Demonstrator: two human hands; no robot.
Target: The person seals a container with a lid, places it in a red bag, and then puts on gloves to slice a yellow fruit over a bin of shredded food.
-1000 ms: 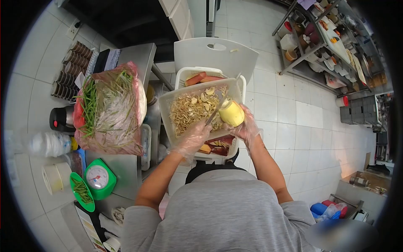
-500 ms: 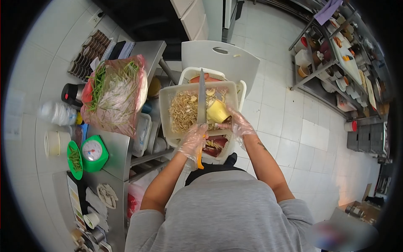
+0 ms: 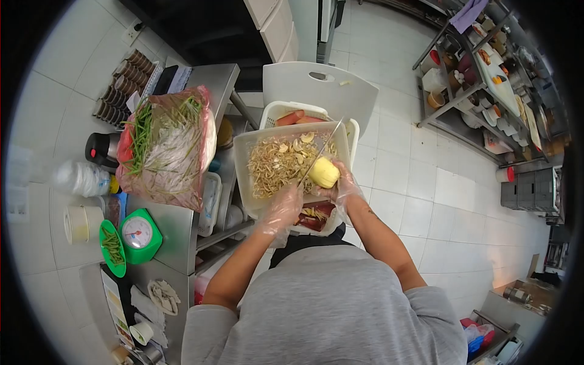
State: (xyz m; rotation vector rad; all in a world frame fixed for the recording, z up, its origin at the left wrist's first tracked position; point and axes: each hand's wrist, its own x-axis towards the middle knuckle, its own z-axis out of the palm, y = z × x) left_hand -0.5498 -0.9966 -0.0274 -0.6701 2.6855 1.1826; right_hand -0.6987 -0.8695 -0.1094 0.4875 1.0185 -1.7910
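Note:
My left hand point(image 3: 286, 210), in a clear plastic glove, is closed around the handle of a long knife point(image 3: 329, 137). The blade appears nearly edge-on and slants up to the right, passing along the left side of a yellow peeled vegetable point(image 3: 325, 174). My gloved right hand point(image 3: 348, 193) grips that vegetable from the right and below. Both hands are over the near right part of a translucent plastic tub point(image 3: 241, 164). Pale shredded strips point(image 3: 272, 174) and several thin slices point(image 3: 307, 138) lie inside the tub.
Beneath the tub are white baskets point(image 3: 354, 137) with reddish pieces, on a light grey plastic seat point(image 3: 353, 91). To the left, a steel table point(image 3: 176, 252) bears a pink bag of greens point(image 3: 173, 149) and a green scale point(image 3: 141, 236). Steel shelving point(image 3: 453, 112) stands at the far right.
The knife has turned from upright, broad side showing, to a rightward slant beside the vegetable. The vegetable has been turned and shifted slightly right and down, its end now facing up.

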